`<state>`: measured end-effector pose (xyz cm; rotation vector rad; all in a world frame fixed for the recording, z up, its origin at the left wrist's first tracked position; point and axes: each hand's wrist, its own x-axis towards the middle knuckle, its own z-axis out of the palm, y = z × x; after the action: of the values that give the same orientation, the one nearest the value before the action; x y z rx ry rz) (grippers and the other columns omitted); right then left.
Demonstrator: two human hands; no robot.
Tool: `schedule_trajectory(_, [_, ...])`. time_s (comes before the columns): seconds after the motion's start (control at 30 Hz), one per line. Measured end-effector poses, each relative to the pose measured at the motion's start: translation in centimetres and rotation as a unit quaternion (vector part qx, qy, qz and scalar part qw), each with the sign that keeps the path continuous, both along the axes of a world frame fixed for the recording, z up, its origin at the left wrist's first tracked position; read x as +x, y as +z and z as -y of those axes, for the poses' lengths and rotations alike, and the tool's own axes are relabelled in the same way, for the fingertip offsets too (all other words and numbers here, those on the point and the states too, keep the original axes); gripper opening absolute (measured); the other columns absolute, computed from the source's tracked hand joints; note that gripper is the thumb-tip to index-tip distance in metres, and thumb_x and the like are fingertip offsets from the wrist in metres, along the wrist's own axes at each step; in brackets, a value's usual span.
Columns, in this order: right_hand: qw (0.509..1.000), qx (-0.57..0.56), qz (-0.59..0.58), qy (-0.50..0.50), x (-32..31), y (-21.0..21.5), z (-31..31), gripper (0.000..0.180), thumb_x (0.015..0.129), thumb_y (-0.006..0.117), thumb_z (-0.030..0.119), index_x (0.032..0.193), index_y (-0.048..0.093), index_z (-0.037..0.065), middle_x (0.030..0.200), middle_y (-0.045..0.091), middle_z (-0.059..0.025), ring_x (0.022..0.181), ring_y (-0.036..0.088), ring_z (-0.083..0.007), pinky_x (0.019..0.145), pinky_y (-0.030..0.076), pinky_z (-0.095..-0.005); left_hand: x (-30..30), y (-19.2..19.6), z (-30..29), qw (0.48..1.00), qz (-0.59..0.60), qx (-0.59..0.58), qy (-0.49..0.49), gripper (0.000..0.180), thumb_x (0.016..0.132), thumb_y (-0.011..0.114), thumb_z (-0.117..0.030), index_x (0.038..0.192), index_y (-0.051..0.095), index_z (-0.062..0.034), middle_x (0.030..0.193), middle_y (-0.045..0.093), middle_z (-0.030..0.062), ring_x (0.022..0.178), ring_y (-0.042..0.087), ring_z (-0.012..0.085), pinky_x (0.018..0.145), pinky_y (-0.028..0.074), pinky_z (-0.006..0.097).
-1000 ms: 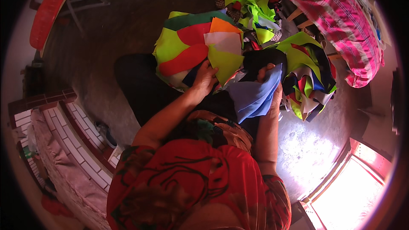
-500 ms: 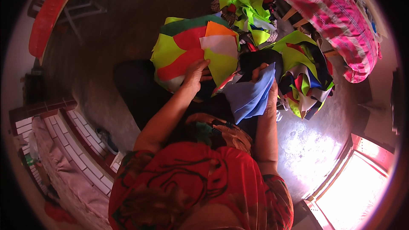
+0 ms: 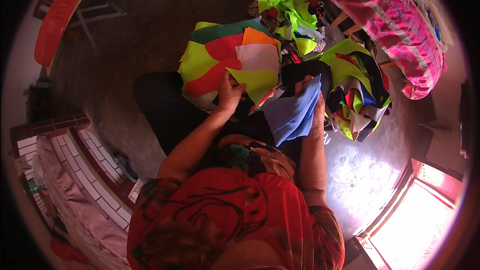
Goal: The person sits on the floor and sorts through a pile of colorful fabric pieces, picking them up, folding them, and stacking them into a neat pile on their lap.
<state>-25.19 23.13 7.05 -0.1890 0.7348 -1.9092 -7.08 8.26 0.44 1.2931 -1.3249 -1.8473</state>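
Separately, the right hand point(image 3: 301, 86) is clutching blue cloths point(image 3: 292, 115) pointing forward-right; the left hand point(image 3: 230, 95) is pinching lime cloth point(image 3: 258, 83).

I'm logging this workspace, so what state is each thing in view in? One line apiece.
Left hand, pinching a yellow-green piece
Yellow-green piece, corner held, lying over the round pile
Right hand, gripping blue cloth pieces
Blue cloth pieces, layered, slightly fanned
Round pile, multicoloured, overlapping
Right-side heap, multicoloured, jumbled
Bright-green scraps, loosely heaped
Pink checked cloth, draped, rumpled
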Motion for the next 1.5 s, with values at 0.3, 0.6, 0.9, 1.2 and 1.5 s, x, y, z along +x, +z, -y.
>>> schedule_trajectory(0.3, [1.0, 0.015, -0.014, -0.014, 0.4, 0.2, -0.1, 0.048, 0.082, 0.07, 0.037, 0.115, 0.052, 0.007, 0.088, 0.058, -0.0105, 0.067, 0.058, -0.018, 0.058, 0.053, -0.0288, 0.5, 3.0, -0.3, 0.896, 0.181, -0.401, 0.059, 0.062, 0.07, 0.07, -0.003, 0.127, 0.044, -0.0046, 0.105, 0.056, 0.0129, 0.092, 0.06, 0.0288, 0.078, 0.048, 0.04])
schedule_trajectory(0.6, [1.0, -0.017, -0.012, -0.023, 0.6, 1.4, 0.3, 0.023, 0.094, 0.053, 0.024, 0.106, 0.057, 0.005, 0.082, 0.062, -0.0083, 0.068, 0.061, -0.0161, 0.061, 0.053, -0.0265, 0.6, 0.6, -0.8, 0.73, 0.261, -0.584, -0.241, 0.047, 0.066, 0.071, -0.009, 0.111, 0.059, -0.0079, 0.129, 0.045, 0.0174, 0.126, 0.039, 0.0355, 0.103, 0.032, 0.049])
schedule_trajectory(0.9, [1.0, 0.001, 0.01, -0.015, 0.8, 2.5, 0.2, 0.018, 0.09, 0.059, 0.017, 0.101, 0.055, 0.004, 0.084, 0.063, -0.0101, 0.07, 0.064, -0.0195, 0.065, 0.055, -0.0305, 0.3, 1.5, -1.1, 0.721, 0.288, -0.568, -0.274, 0.046, 0.066, 0.076, -0.017, 0.109, 0.061, -0.0099, 0.131, 0.045, 0.0173, 0.129, 0.037, 0.0349, 0.105, 0.028, 0.048])
schedule_trajectory(1.2, [0.999, -0.031, -0.023, 0.007, 0.5, 0.4, 0.7, 0.026, 0.092, 0.059, 0.02, 0.11, 0.056, 0.001, 0.088, 0.064, -0.0118, 0.074, 0.063, -0.0172, 0.067, 0.053, -0.025, 0.7, 1.6, -1.0, 0.731, 0.236, -0.584, -0.261, 0.05, 0.065, 0.076, -0.011, 0.111, 0.06, -0.0075, 0.134, 0.042, 0.0212, 0.128, 0.037, 0.0397, 0.105, 0.029, 0.051])
schedule_trajectory(1.5, [0.994, -0.039, -0.098, 0.025, 0.6, -0.6, 1.0, 0.014, 0.096, 0.053, 0.015, 0.104, 0.057, 0.004, 0.088, 0.062, -0.0012, 0.074, 0.058, -0.0071, 0.069, 0.049, -0.0207, 0.2, 2.4, -1.0, 0.776, 0.154, -0.576, -0.205, 0.045, 0.073, 0.072, -0.013, 0.114, 0.057, -0.0033, 0.13, 0.045, 0.0198, 0.122, 0.042, 0.0387, 0.1, 0.036, 0.046])
